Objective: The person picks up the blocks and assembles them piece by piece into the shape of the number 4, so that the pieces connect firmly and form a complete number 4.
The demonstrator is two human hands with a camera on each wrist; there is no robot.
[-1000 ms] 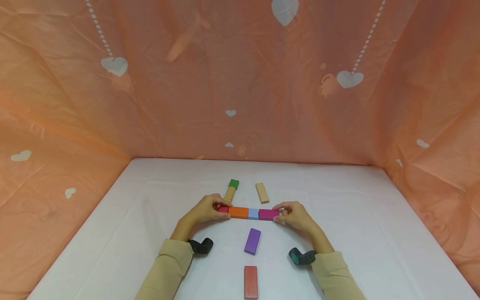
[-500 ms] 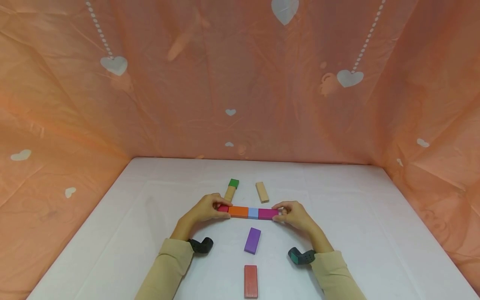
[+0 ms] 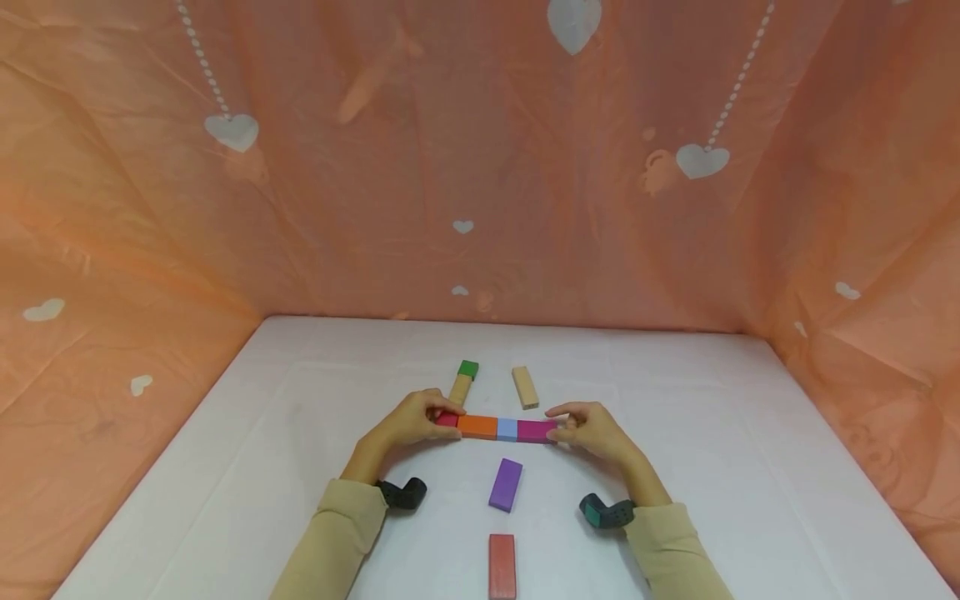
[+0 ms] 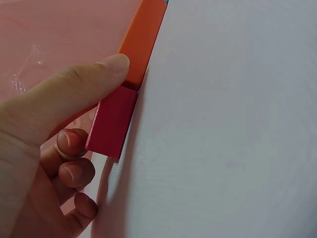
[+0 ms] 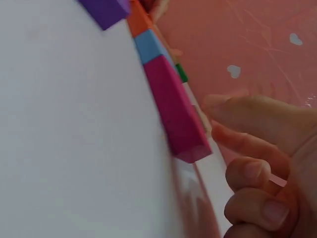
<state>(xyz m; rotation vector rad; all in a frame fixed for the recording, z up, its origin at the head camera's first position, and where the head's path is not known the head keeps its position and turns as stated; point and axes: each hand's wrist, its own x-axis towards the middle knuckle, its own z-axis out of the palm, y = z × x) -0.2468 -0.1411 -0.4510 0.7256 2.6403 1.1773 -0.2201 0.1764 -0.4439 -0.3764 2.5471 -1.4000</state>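
Note:
On the white table, a short red block [image 4: 113,121], an orange block [image 3: 477,427], a small light blue block [image 3: 507,430] and a magenta block [image 3: 534,432] form a row, end to end. My left hand [image 3: 411,418] pinches the red block at the left end, its thumb reaching over the joint with the orange one. Beside the magenta end is my right hand [image 3: 596,433], thumb and index finger spread. In the right wrist view a gap shows between this thumb [image 5: 247,109] and the magenta block; the other fingers are loosely curled.
Nearer me lie a purple block [image 3: 506,485] and a light red block [image 3: 502,567]. Beyond the row, a green block [image 3: 468,369] adjoins a plain wooden block [image 3: 461,389], with another wooden block [image 3: 525,387] to the right. An orange curtain [image 3: 480,167] surrounds the table's back and sides.
My right fingers have parted slightly from the end of the magenta block. The left hand keeps its grip, and the row of blocks stays in place.

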